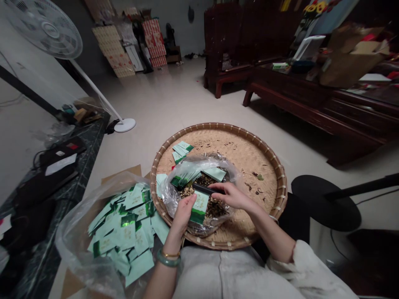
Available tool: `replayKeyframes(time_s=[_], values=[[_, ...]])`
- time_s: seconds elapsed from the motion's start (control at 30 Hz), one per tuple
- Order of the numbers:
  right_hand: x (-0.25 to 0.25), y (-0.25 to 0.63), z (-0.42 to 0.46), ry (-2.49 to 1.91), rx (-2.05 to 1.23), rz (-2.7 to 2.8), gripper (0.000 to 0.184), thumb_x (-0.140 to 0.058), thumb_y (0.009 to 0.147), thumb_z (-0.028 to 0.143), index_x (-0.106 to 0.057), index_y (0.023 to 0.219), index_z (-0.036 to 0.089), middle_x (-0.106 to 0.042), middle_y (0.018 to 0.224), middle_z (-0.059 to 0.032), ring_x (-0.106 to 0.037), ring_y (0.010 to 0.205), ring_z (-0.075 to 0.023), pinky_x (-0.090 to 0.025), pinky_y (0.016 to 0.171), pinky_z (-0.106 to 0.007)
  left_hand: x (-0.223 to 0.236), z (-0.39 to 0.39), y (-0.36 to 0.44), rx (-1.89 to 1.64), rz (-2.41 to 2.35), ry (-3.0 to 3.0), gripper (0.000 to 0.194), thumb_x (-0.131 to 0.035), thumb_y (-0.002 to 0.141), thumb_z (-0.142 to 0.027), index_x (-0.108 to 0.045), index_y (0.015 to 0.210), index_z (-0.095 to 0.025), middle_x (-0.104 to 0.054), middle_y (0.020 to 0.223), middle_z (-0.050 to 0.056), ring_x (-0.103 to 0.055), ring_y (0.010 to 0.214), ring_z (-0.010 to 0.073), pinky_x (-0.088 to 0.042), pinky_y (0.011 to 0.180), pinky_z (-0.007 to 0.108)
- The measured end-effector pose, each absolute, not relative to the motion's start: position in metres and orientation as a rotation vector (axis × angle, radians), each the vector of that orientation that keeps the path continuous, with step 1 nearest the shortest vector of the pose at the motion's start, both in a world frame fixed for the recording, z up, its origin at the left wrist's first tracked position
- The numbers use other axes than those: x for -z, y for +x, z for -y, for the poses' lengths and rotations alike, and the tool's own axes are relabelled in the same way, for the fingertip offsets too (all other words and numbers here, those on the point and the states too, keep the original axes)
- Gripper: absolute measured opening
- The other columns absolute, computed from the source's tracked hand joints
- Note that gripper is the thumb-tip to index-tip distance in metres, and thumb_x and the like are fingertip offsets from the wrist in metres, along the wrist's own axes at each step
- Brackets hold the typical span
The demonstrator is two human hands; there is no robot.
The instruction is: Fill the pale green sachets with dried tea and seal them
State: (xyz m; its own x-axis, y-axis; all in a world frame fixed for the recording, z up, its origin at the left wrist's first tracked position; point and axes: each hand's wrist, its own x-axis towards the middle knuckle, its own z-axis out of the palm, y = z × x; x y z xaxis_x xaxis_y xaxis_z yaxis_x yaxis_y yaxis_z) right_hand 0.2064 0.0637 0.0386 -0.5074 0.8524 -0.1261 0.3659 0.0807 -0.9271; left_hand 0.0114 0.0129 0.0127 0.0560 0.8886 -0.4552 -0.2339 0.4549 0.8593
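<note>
My left hand [186, 209] pinches a green-and-pale-green packet [200, 205] by its left edge. A black bar-shaped tool [204, 189] lies across the packet's top edge, and my right hand [229, 194] grips its right end with bent fingers. Both hands are over a clear plastic bag [171, 199] holding dark, dried leaf-like bits [218, 209]. More flat packets [215, 173] rest in the bag on top of the dried bits. Under all this is a round woven bamboo tray [258, 166]. Several packets [181, 149] sit at the tray's far left, near scattered leaf bits.
Left of the tray, a box lined with a plastic bag [71, 232] holds a heap of packets [124, 232]. A white standing fan [124, 124] is at far left, a black round base [326, 203] at right. A dark wooden table [311, 104] stands behind.
</note>
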Motion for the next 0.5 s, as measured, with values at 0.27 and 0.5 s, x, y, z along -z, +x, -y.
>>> replayKeyframes(time_s=[0.27, 0.5], values=[[-0.031, 0.212, -0.067, -1.209, -1.796, 1.633, 0.042, -0.065, 0.075, 0.039, -0.064, 0.11, 0.015, -0.068, 0.081, -0.0037, -0.055, 0.059, -0.0117, -0.042, 0.052, -0.023, -0.01, -0.014, 0.007, -1.034, -1.28, 0.907, 0.044, -0.065, 0.069, -0.054, -0.07, 0.074, -0.01, -0.065, 0.063, 0.003, -0.054, 0.058, 0.0144, -0.04, 0.055, 0.023], [-0.036, 0.225, -0.071, -1.179, -1.861, 1.609, 0.052, -0.07, 0.07, 0.039, -0.061, 0.114, 0.014, -0.066, 0.082, -0.0031, -0.052, 0.06, -0.0106, -0.037, 0.049, -0.02, -0.009, -0.014, 0.0, -0.975, -1.343, 1.036, 0.046, -0.058, 0.074, -0.056, -0.065, 0.067, -0.011, -0.058, 0.059, 0.0, -0.047, 0.056, 0.0126, -0.035, 0.053, 0.022]])
